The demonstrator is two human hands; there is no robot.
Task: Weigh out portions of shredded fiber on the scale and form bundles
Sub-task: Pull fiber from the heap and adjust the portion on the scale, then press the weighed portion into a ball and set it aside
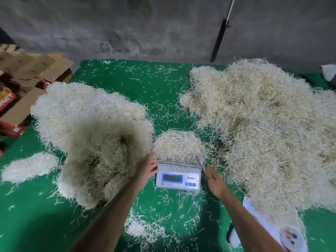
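A portion of fiber (179, 145) sits on the scale (179, 176), both hands (145, 170) (215, 180) wide open beside it, bundling apparently left, big piles (263, 128) remaining.

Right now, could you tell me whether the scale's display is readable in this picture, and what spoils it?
Head view: the scale display is too blurred to read; the left-hand fiber pile is smeared soft; wide-angle distortion bends the green cloth edges.

Two bare forearms, no sleeves in view — left hand (145, 170), right hand (215, 180), no gloves
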